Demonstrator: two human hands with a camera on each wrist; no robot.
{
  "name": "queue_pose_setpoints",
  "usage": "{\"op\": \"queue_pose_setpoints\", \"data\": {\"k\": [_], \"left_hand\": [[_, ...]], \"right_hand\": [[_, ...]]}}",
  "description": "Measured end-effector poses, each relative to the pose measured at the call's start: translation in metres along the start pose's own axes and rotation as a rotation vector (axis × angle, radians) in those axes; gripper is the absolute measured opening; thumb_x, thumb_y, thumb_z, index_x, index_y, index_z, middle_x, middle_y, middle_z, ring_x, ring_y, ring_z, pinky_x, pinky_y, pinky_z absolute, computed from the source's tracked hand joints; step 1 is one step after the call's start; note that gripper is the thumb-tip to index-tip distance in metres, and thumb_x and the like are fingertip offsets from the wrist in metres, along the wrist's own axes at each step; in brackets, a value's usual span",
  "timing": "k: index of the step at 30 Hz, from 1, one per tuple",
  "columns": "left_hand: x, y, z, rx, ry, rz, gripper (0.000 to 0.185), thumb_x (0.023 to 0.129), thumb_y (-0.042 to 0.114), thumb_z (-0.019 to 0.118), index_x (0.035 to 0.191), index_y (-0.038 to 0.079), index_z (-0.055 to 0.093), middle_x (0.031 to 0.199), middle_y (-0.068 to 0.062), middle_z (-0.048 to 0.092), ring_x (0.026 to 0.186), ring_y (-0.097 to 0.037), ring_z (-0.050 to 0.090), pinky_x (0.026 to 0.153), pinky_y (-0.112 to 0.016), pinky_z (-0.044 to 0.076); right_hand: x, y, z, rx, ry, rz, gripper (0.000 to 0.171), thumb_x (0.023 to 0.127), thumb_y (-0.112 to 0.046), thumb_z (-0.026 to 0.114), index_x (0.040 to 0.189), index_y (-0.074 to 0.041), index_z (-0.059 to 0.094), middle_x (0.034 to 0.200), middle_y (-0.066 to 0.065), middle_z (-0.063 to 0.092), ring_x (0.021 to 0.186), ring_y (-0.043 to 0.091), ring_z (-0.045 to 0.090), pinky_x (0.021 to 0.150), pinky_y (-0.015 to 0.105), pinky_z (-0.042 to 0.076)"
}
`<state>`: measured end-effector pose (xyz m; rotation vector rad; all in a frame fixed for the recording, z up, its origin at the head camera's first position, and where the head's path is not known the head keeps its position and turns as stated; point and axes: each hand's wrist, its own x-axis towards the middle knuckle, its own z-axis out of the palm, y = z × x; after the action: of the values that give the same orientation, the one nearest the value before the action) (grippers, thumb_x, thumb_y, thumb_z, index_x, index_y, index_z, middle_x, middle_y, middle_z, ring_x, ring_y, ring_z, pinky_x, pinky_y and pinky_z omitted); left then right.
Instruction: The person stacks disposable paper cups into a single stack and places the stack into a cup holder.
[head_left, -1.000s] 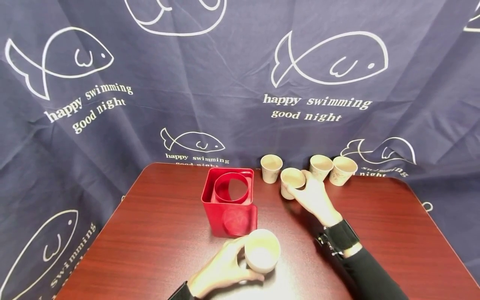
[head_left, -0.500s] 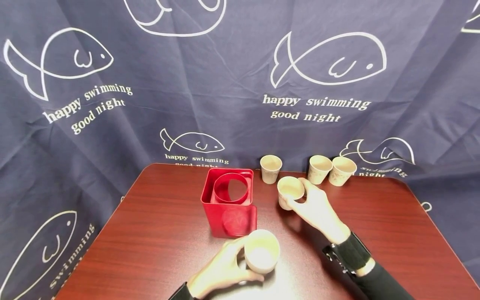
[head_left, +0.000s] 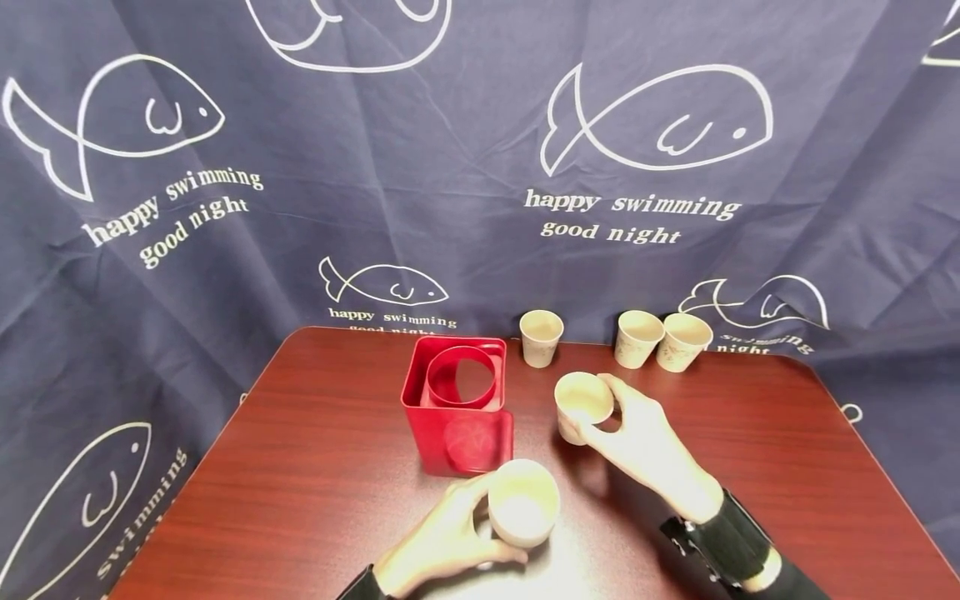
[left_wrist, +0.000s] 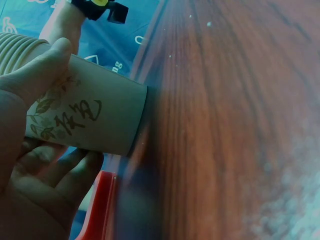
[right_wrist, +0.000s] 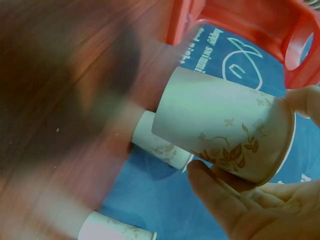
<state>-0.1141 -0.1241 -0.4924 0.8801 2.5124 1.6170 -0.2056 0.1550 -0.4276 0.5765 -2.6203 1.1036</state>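
My left hand (head_left: 442,533) grips a stack of nested paper cups (left_wrist: 90,110) at the front middle of the table. Several rims show at the stack's upper end in the left wrist view, and the lowest cup has a leaf print and handwritten marks. The right hand (head_left: 651,442) holds a single paper cup (right_wrist: 220,125) by its sides, thumb on one side and fingers on the other. This cup is upright, farther back and to the right of the stack, apart from it. In the right wrist view its base seems clear of the wood.
A red square holder (head_left: 450,433) with a round ring in its top stands left of the cups. At the back edge are one paper cup (head_left: 541,340) and, farther right, a cup (head_left: 637,342) beside another cup (head_left: 683,344). Behind hangs a blue fish-print cloth (head_left: 480,167).
My right hand has drawn its paper cup from the back row toward me. The left hand and its stack stay in place.
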Motion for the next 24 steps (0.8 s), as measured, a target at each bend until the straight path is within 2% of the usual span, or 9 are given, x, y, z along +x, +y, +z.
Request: {"op": "queue_pose_setpoints", "data": {"k": [8, 12, 17, 22, 24], "left_hand": [[0.001, 0.0, 0.001, -0.017, -0.004, -0.004, 0.081, 0.074, 0.031, 0.094, 0.145, 0.032, 0.054, 0.13, 0.014, 0.068, 0.116, -0.006, 0.064, 0.107, -0.029, 0.051], [0.001, 0.0, 0.0, -0.01, -0.002, -0.007, 0.082, 0.074, 0.031, 0.095, 0.145, 0.032, 0.053, 0.13, 0.014, 0.068, 0.116, -0.006, 0.064, 0.107, -0.029, 0.05], [0.001, 0.001, 0.0, -0.011, -0.002, -0.016, 0.082, 0.074, 0.031, 0.095, 0.145, 0.033, 0.054, 0.13, 0.015, 0.068, 0.116, -0.006, 0.064, 0.108, -0.029, 0.05], [0.002, -0.001, 0.001, 0.018, 0.009, 0.018, 0.081, 0.075, 0.031, 0.094, 0.145, 0.029, 0.054, 0.13, 0.011, 0.068, 0.114, -0.007, 0.065, 0.105, -0.031, 0.052], [0.002, -0.001, 0.001, 0.021, 0.01, 0.015, 0.081, 0.074, 0.032, 0.095, 0.144, 0.029, 0.054, 0.13, 0.012, 0.068, 0.114, -0.006, 0.065, 0.106, -0.031, 0.052]], "right_hand": [[-0.01, -0.014, -0.01, 0.145, -0.054, 0.008, 0.051, 0.084, -0.034, 0.087, 0.127, -0.023, 0.064, 0.112, -0.004, 0.072, 0.1, 0.018, 0.067, 0.089, 0.023, 0.054], [-0.015, -0.022, -0.016, 0.179, -0.066, 0.024, 0.053, 0.084, -0.035, 0.087, 0.131, -0.025, 0.063, 0.116, -0.006, 0.072, 0.105, 0.016, 0.067, 0.092, 0.022, 0.053], [-0.018, -0.031, -0.022, 0.222, -0.087, 0.051, 0.042, 0.085, -0.041, 0.084, 0.12, -0.027, 0.065, 0.103, -0.007, 0.071, 0.099, 0.013, 0.065, 0.088, 0.022, 0.053], [-0.024, -0.045, -0.029, 0.291, -0.096, 0.12, 0.038, 0.087, -0.043, 0.082, 0.117, -0.029, 0.063, 0.099, -0.008, 0.07, 0.099, 0.01, 0.063, 0.09, 0.022, 0.052], [-0.028, -0.055, -0.029, 0.311, -0.053, 0.117, 0.035, 0.088, -0.038, 0.083, 0.115, -0.03, 0.064, 0.098, -0.011, 0.069, 0.097, 0.006, 0.062, 0.087, 0.019, 0.052]]}}
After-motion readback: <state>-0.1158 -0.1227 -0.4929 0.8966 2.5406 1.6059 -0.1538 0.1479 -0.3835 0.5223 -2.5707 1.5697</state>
